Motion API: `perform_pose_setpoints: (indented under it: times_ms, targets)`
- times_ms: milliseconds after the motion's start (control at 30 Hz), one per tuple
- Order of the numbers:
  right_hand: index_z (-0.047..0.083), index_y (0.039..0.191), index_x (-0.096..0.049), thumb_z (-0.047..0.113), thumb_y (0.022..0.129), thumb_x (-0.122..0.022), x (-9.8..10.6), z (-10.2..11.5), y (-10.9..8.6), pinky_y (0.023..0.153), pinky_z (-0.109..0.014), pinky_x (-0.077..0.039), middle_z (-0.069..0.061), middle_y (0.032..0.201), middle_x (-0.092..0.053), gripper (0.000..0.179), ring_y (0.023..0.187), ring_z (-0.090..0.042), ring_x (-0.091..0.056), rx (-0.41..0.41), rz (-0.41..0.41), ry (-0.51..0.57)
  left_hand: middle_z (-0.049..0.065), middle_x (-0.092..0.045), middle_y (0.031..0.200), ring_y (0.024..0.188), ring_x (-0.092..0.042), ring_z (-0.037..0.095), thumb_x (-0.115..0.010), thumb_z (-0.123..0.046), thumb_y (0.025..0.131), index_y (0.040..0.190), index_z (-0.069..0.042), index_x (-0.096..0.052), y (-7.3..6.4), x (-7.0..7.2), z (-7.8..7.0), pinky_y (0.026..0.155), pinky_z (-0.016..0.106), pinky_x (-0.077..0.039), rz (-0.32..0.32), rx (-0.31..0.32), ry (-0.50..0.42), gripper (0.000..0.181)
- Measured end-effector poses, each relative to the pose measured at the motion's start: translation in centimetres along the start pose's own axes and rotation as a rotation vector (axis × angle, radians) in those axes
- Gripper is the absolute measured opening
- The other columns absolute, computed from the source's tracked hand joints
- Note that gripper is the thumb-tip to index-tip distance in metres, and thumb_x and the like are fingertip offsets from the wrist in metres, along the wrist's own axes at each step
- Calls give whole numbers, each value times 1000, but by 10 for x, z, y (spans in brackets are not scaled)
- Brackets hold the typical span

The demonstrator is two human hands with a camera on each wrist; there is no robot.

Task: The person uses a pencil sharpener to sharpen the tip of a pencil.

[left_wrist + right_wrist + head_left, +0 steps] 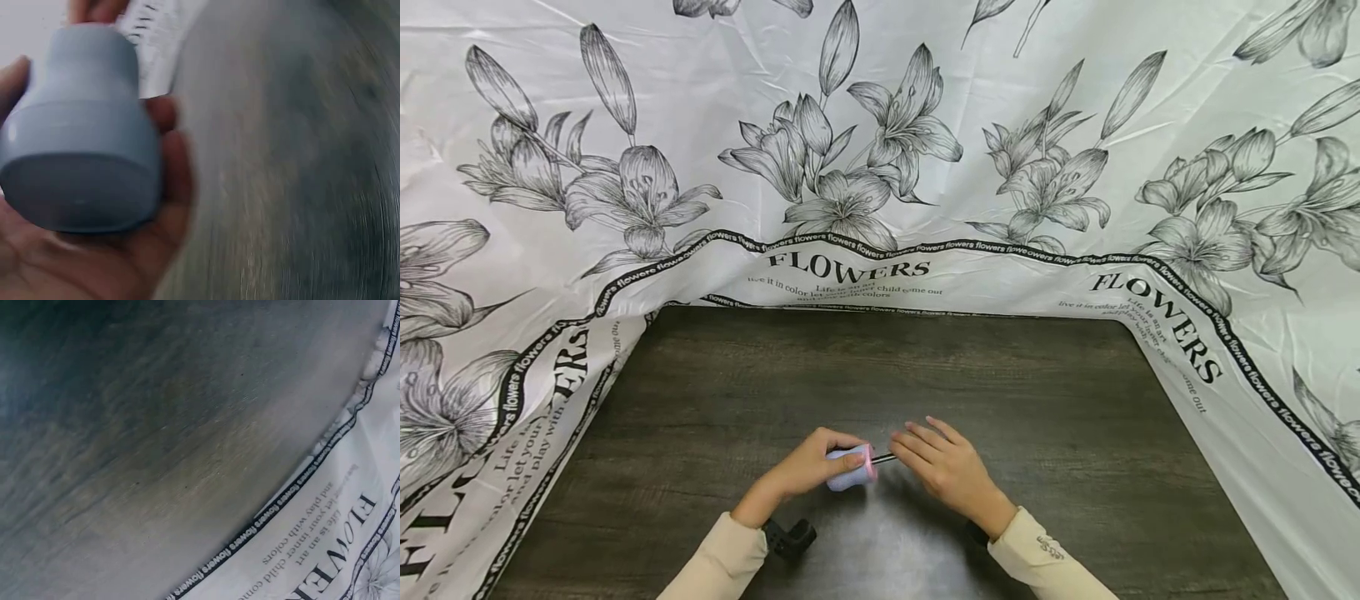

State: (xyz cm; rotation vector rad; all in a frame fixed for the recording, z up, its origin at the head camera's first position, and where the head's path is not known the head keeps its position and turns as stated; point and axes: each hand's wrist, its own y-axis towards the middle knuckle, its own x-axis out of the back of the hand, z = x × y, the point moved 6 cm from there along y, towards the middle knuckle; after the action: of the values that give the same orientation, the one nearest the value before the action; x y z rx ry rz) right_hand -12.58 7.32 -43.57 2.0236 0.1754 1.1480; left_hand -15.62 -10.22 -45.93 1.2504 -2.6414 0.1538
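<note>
In the head view my left hand (808,462) grips a lavender, rounded container-like thing (847,469) with a pink rim, its thumb lying across the side. From the rim a thin dark rod (883,458) with a bright streak reaches toward my right hand (950,468). The rod's far end goes in under the right fingers, which seem to pinch it; the thumb is hidden. Close up in the left wrist view, the lavender thing (87,128) has a wide oval base and a narrower neck, with fingertips (100,9) at its far end. The right wrist view shows no hand.
Both hands are above a dark wood-grain table (925,358). A white cloth (865,275) printed with flowers and lettering surrounds the table at the back and sides. A black wrist camera (790,537) hangs beside the left wrist.
</note>
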Motion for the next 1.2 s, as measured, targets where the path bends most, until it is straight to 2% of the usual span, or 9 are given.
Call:
perform_pose_setpoints:
  times_ms: [100,200,433,600,700,800,867,1067,1200]
  targets:
    - [13,106,-72,12,103,-39,0,3,0,75,-24,-54,5,102,-72,33,83,-9,-68,23,1,58,20,-68,98,75,-62,9,-57,-29,96,121,11,-60,-1,0,2,67,25,-53,29,53,-18,47]
    - [11,102,-71,15,103,-43,-5,1,-2,61,-18,-53,4,91,-73,29,72,-6,-67,-36,48,200,19,-67,108,78,-59,8,-63,-29,93,124,7,-59,-1,0,-2,67,23,-50,-26,11,160,48]
    - [3,100,-72,3,88,-64,-18,-8,-12,57,-10,-47,-6,85,-74,14,64,-10,-67,-341,241,671,12,-63,118,93,-62,18,-73,-21,83,126,3,-59,-7,-14,-14,75,27,-53,-179,-245,551,52]
    - [-1,103,-71,4,92,-61,-26,-11,-15,43,-7,-34,-5,78,-72,16,46,7,-45,-506,383,853,10,-63,117,104,-63,23,-78,-20,77,123,1,-62,-14,-21,-16,83,33,-54,-271,-421,757,53]
    - [-2,101,-71,7,94,-57,-31,-13,-18,39,-10,-29,-5,72,-70,18,41,11,-30,-615,434,974,10,-64,114,103,-62,22,-81,-20,72,120,0,-64,-18,-27,-22,85,32,-53,-320,-593,900,55]
    - [-4,97,-71,6,96,-53,-35,-18,-24,38,-14,-29,-12,69,-69,20,38,6,-31,-750,467,1102,9,-65,112,100,-62,20,-77,-23,76,115,-1,-66,-22,-36,-27,88,31,-51,-370,-786,1073,46]
    - [-4,96,-70,5,97,-52,-37,-20,-27,38,-15,-30,-16,70,-68,20,40,3,-39,-807,480,1133,9,-65,112,100,-61,19,-73,-25,80,114,-2,-67,-23,-41,-28,90,30,-49,-385,-863,1144,41]
    - [1,99,-70,12,97,-53,-39,-21,-29,40,-16,-36,-13,78,-70,20,46,1,-46,-766,466,1065,8,-65,115,101,-62,18,-83,-20,68,119,-3,-64,-20,-38,-23,90,30,-49,-389,-806,1111,57]
    - [5,103,-69,15,91,-65,-28,-19,-20,49,-15,-43,-8,87,-72,16,59,0,-56,-576,324,849,10,-64,115,101,-62,21,-86,-18,64,119,-1,-64,-16,-27,-23,88,34,-51,-425,-712,1002,61]
